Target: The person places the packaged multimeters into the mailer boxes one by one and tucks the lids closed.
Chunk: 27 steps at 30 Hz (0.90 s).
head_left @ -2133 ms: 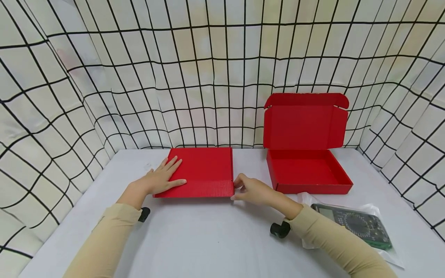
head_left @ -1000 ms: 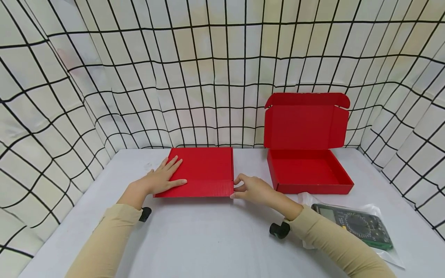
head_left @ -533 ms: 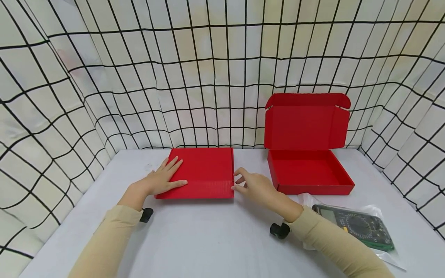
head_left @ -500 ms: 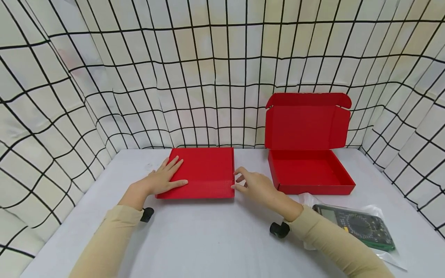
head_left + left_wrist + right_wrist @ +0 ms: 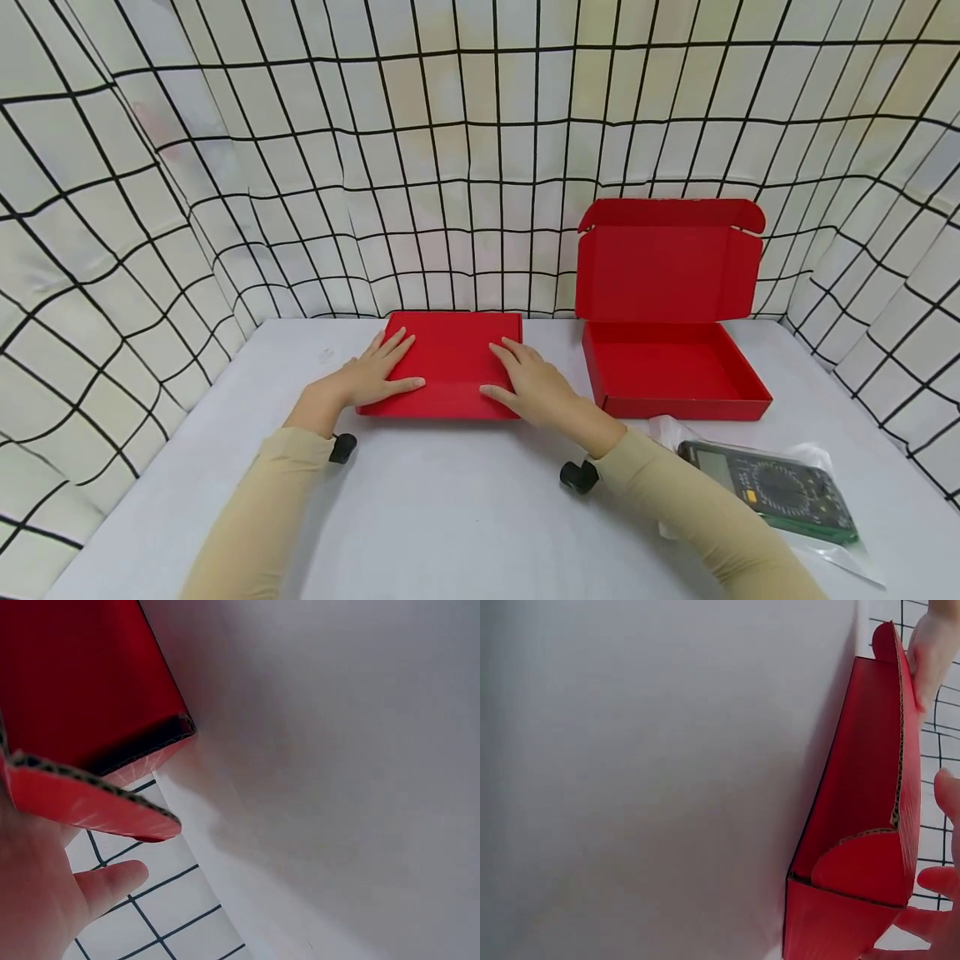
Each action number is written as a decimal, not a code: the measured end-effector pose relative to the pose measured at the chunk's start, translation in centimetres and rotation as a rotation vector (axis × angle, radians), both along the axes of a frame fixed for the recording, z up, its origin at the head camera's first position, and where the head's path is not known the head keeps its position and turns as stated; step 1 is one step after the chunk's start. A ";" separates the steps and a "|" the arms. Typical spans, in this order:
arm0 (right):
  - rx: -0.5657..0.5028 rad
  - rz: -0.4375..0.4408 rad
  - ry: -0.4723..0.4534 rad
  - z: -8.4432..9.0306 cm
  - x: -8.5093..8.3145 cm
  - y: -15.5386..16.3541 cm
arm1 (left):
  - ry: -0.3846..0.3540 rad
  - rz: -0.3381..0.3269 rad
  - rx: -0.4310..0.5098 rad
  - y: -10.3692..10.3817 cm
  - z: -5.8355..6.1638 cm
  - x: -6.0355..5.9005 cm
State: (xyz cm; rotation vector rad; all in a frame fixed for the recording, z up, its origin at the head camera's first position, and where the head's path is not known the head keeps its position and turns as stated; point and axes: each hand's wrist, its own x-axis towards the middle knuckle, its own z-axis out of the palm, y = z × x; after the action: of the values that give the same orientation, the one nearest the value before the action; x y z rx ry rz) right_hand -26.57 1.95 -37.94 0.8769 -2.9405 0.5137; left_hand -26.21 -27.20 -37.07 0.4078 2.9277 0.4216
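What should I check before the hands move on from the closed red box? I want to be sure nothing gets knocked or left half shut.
1. Left hand flat on the closed box: ok.
2. Right hand flat on the lid, fingers straight: ok.
3. Lid fully seated: not ok; the right wrist view shows a side flap exposed at a gap.
4. Open box stands apart from the closed one, lid upright: ok.
5. Bagged multimeter lies beside the right forearm: cannot tell if the sleeve touches it.

I see an open red box (image 5: 675, 367) far right on the white table (image 5: 465, 517), a bagged multimeter (image 5: 772, 496) near right, gridded curtain (image 5: 300, 167) behind.
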 end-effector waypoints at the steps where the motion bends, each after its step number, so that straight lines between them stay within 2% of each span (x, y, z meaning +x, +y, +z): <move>1: 0.009 -0.002 -0.003 0.0 -0.2 -0.2 | 0.000 0.000 0.001 0.1 -0.1 -0.2; 9: 0.049 0.014 -0.066 -0.4 -1.6 -0.9 | -0.029 0.018 0.032 0.7 0.0 -1.3; 17: 0.093 0.021 -0.101 -0.7 -2.3 -0.6 | -0.034 0.026 0.052 1.0 0.5 -1.9; 22: 0.119 0.025 -0.113 -0.7 -2.5 -0.5 | -0.008 0.016 0.016 0.9 0.3 -2.0; 27: 0.139 0.030 -0.109 -0.8 -2.4 -0.5 | 0.012 0.008 0.031 0.6 0.1 -1.7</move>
State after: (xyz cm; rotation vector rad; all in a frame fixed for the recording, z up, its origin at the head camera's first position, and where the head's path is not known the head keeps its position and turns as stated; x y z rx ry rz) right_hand -28.94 1.46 -38.71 0.9369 -3.0984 0.3740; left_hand -27.88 -26.55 -36.94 0.4047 2.9383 0.4675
